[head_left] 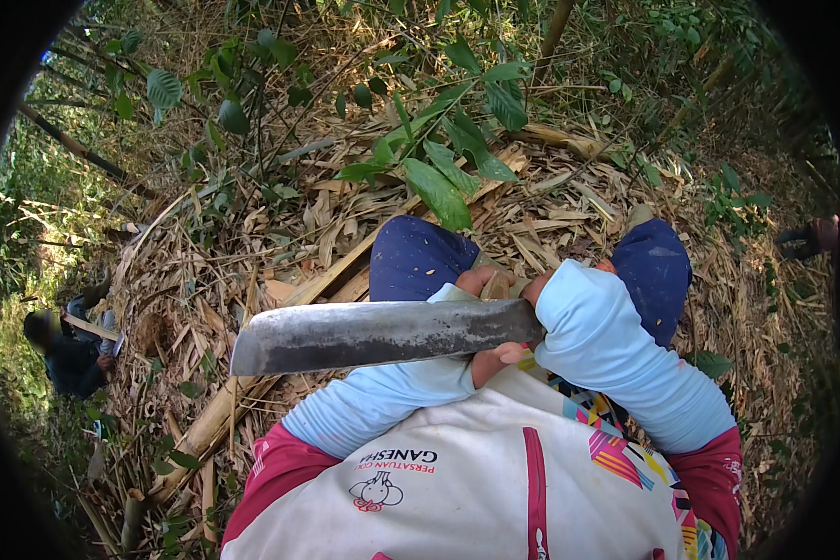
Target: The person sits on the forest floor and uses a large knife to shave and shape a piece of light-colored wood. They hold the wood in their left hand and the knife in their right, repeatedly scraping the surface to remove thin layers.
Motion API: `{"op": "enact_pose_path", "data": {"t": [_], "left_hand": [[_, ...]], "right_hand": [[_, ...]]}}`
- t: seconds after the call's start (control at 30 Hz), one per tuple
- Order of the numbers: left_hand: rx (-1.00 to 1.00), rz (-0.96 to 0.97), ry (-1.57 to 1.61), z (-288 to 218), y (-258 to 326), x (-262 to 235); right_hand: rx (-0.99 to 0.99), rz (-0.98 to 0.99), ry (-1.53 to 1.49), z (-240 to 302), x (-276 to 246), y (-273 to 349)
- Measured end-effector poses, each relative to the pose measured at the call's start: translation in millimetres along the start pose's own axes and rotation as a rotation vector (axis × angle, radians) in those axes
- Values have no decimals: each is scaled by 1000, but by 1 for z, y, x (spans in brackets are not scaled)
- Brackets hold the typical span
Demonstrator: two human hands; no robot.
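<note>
A machete (373, 336) with a broad, dark-stained blade lies crosswise in front of my body, its squared tip toward the left. My right hand (535, 287) is closed at its handle end; the light-blue sleeve hides most of the fingers and the handle. Partly behind the blade is my left hand (487, 364), its thumb below the blade and its fingers above it. Those fingers curl around a tan piece of wood (497, 285), of which only a short end shows. My knees in dark-blue trousers (420, 257) stand on either side, just beyond the hands.
Long bamboo poles (217, 415) lie slanting at the left among dry leaves (327, 224). A leafy green plant (448, 159) rises ahead. Another person (75, 345) crouches at far left with a long, pale strip. A dark glove (803, 243) shows at the right rim.
</note>
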State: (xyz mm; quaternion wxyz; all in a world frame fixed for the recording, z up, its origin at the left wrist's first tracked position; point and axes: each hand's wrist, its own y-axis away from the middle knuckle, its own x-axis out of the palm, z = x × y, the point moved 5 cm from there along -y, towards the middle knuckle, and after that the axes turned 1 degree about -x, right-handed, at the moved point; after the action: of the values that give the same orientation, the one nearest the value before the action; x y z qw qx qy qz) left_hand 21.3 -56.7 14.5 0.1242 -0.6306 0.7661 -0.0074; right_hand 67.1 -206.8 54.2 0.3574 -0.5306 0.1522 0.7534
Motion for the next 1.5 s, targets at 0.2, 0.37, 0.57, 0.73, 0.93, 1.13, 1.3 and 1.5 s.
{"op": "enact_pose_path", "data": {"t": [0.2,0.37,0.57,0.73,0.93,1.13,1.3,1.5], "left_hand": [[-38,0,48,8,2,3],[4,-67,-16,20,5,6],[88,-49,-47,4,4,2],[88,-75,4,3,6,3],[157,-62,-89,3,6,2],[15,-84,141,1,10,5],[271,-103,49,3,13,3],[260,60,-168,-15,9,-3]], "right_hand": [[-7,-71,42,-1,0,1],[53,-78,26,-7,9,5],[66,-22,-34,3,2,3],[55,5,-16,10,-4,2],[52,-46,-65,12,-3,1],[129,-68,-97,9,4,4],[114,-34,-270,15,4,6],[94,57,-207,18,3,4]]}}
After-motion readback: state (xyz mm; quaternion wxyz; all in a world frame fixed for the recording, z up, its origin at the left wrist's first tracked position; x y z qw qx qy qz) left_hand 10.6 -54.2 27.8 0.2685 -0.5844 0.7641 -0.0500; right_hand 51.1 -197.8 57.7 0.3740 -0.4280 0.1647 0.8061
